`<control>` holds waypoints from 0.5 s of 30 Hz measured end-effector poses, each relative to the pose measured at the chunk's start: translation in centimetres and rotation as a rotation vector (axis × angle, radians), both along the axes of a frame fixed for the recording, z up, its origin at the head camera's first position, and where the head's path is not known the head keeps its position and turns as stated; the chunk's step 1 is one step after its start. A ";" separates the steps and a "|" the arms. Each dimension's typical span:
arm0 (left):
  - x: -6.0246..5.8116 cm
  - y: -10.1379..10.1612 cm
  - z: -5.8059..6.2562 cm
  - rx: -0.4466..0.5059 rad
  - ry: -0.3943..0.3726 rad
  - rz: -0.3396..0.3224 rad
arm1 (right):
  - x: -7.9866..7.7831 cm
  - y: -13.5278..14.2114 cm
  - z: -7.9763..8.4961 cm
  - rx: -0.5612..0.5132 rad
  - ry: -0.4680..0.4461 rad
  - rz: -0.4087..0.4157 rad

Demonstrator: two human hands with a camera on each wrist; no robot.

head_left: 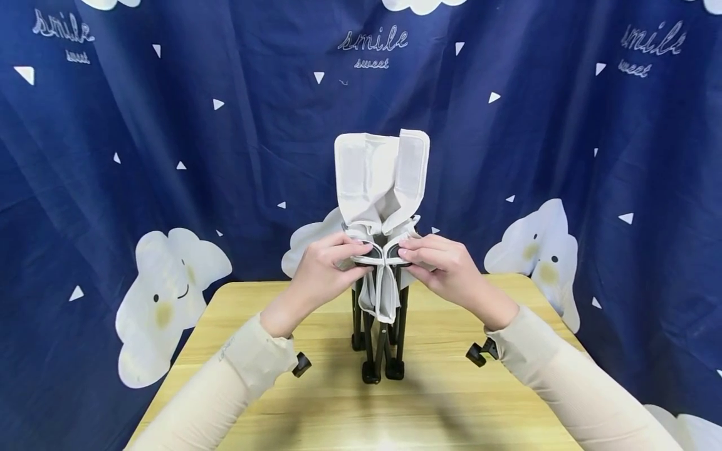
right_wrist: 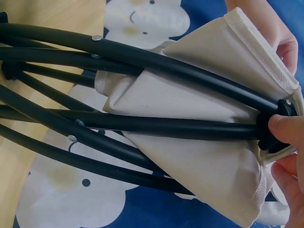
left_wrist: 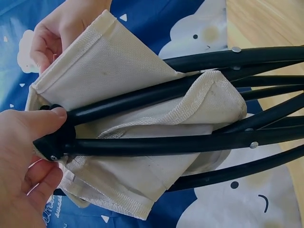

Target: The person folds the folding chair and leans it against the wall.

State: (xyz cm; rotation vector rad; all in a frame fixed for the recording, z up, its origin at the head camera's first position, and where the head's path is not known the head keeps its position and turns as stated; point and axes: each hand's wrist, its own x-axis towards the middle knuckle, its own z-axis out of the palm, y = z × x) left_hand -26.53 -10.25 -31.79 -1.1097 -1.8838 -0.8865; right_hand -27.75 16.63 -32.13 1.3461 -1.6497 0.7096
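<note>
A folding chair with off-white fabric [head_left: 352, 175] and black tube legs [head_left: 402, 329] stands folded together on the wooden table. My left hand [head_left: 324, 266] grips its left front corner, fingers over the top and thumb beneath the black corner joint [head_left: 369, 252]. On the other side, my right hand [head_left: 445, 266] pinches the matching right corner. Both corners are close together, with loose cloth hanging between them. In the left wrist view the left thumb presses the black joint [left_wrist: 50, 135] where two tubes [left_wrist: 142, 147] meet. The right wrist view has the right thumb against a similar joint [right_wrist: 270, 130].
The light wooden table [head_left: 271, 401] has rounded far corners. Behind it hangs a dark blue curtain [head_left: 265, 144] with white clouds, triangles and lettering. Black wrist mounts [head_left: 301, 364] show near both cuffs. Silver rivets [right_wrist: 96, 38] join the crossing tubes.
</note>
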 end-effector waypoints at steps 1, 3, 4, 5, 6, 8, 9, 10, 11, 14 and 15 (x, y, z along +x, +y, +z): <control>0.0 -0.1 0.0 -0.005 -0.003 -0.003 | 0.0 0.0 0.0 0.004 0.011 -0.005; -0.1 -0.2 0.0 -0.011 -0.012 -0.011 | -0.1 0.1 0.0 0.013 0.026 -0.010; -0.2 -0.3 0.0 -0.013 -0.014 -0.016 | -0.1 0.1 -0.1 0.015 0.028 -0.012; -0.2 -0.3 0.0 -0.013 -0.017 -0.021 | -0.1 0.1 -0.1 0.018 0.028 -0.012; -0.2 -0.3 0.0 -0.012 -0.019 -0.024 | -0.1 0.1 -0.1 0.020 0.028 -0.012; -0.3 -0.4 0.0 -0.008 -0.022 -0.029 | -0.1 0.1 -0.1 0.022 0.028 -0.014; -0.3 -0.4 -0.1 -0.007 -0.022 -0.030 | -0.1 0.1 -0.1 0.021 0.027 -0.015; -0.3 -0.3 -0.1 -0.006 -0.022 -0.031 | -0.1 0.1 -0.1 0.020 0.027 -0.017; -0.3 -0.3 -0.2 -0.006 -0.021 -0.030 | 0.0 0.1 -0.1 0.019 0.023 -0.016; -0.2 -0.2 -0.3 -0.013 -0.018 -0.021 | 0.2 0.1 -0.2 0.021 0.013 -0.020; -0.1 -0.2 -0.3 -0.017 -0.019 -0.019 | 0.3 0.2 -0.2 0.023 0.008 -0.022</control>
